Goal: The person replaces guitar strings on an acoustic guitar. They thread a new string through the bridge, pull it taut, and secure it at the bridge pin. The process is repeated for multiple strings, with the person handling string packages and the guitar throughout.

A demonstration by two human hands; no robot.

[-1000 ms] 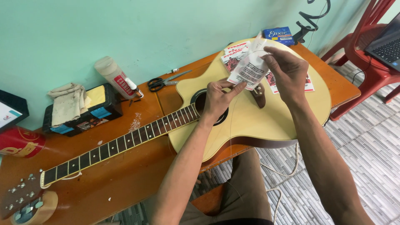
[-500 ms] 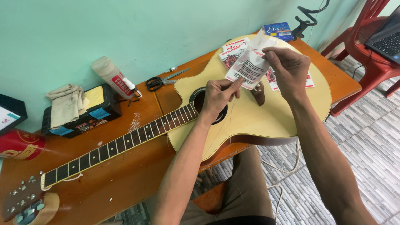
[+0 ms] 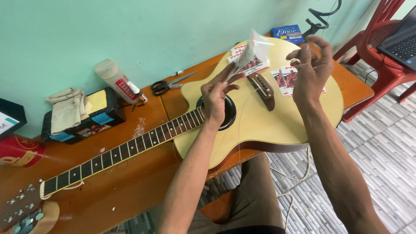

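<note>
The clear, crinkled plastic string packet (image 3: 250, 54) was pinched in the left hand (image 3: 218, 97)'s fingers above the pale yellow acoustic guitar (image 3: 277, 117)'s dark bridge. The right hand (image 3: 311, 71) hovered just right of it, fingers curled together on a thin coiled wire. The guitar's body overhung the brown wooden tabletop (image 3: 108, 190)'s near edge; black-handled scissors (image 3: 167, 84) lay far left.

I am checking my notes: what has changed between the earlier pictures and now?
The right hand let go of the clear packet and moved away to the right, pinching a thin coiled string. The left hand now holds the packet alone. The guitar, scissors and bottle stayed in place.
</note>
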